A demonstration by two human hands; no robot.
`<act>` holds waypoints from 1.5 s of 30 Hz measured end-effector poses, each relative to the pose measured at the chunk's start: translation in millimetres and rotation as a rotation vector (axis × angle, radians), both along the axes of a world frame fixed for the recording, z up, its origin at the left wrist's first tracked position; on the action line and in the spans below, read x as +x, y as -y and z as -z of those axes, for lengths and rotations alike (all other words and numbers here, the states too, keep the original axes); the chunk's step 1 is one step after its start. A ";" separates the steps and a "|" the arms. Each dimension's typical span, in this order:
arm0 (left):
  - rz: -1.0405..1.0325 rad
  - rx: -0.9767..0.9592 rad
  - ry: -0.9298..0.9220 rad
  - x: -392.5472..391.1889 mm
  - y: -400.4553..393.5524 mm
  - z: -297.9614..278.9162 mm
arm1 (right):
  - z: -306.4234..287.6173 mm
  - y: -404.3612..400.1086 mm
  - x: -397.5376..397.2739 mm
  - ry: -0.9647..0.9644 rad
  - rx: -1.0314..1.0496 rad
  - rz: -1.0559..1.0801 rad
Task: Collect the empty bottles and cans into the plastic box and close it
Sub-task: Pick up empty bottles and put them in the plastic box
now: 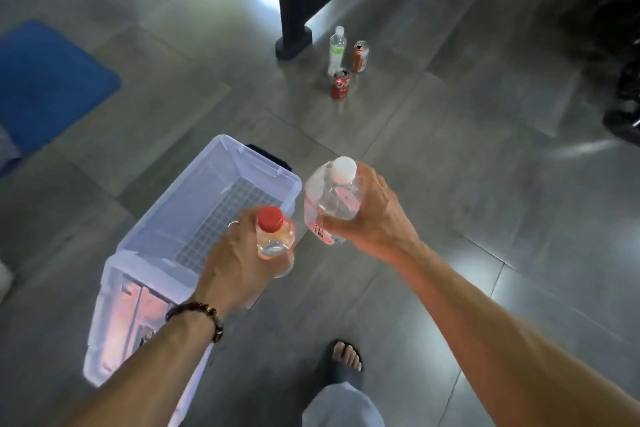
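Left hand (pixel 235 253) fingers wrap red-capped bottle (pixel 275 236); right hand (pixel 367 215) grips white-capped bottle (pixel 332 198), both above the open plastic box's (pixel 166 218) near rim. Risk: releasing right bottle here, it lands outside the rim.

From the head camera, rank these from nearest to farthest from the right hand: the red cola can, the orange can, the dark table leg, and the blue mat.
From the right hand:
1. Red cola can, straight ahead on the floor.
2. Orange can, just beyond it, slightly right.
3. Dark table leg, behind the cans, to the left.
4. Blue mat, far left.
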State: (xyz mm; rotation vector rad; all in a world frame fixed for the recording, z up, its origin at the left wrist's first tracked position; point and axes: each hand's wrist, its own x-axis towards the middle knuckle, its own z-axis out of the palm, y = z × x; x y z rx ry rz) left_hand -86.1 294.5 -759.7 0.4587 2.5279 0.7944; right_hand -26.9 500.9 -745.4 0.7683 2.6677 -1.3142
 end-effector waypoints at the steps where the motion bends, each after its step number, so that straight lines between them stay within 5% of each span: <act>1: -0.016 -0.007 0.006 -15.9 3.2 7.9 | 10.4 5.5 -18.2 0.009 -0.014 -0.012; 14: -0.111 -0.176 0.061 -211.4 61.5 179.6 | 188.3 99.6 -216.8 0.130 -0.029 -0.112; 21: -0.229 -0.197 0.360 -232.5 63.1 294.1 | 303.7 109.2 -283.0 0.559 0.238 -0.359; 28: -0.425 -0.129 0.482 -239.0 61.4 366.2 | 370.7 127.9 -308.3 0.472 0.415 -0.427; 36: -0.488 -0.097 0.552 -238.6 67.3 378.4 | 377.6 125.6 -305.2 0.375 0.334 -0.468; 45: 0.058 -0.325 0.204 -226.4 74.7 291.1 | 273.1 98.1 -276.5 0.300 0.264 -0.538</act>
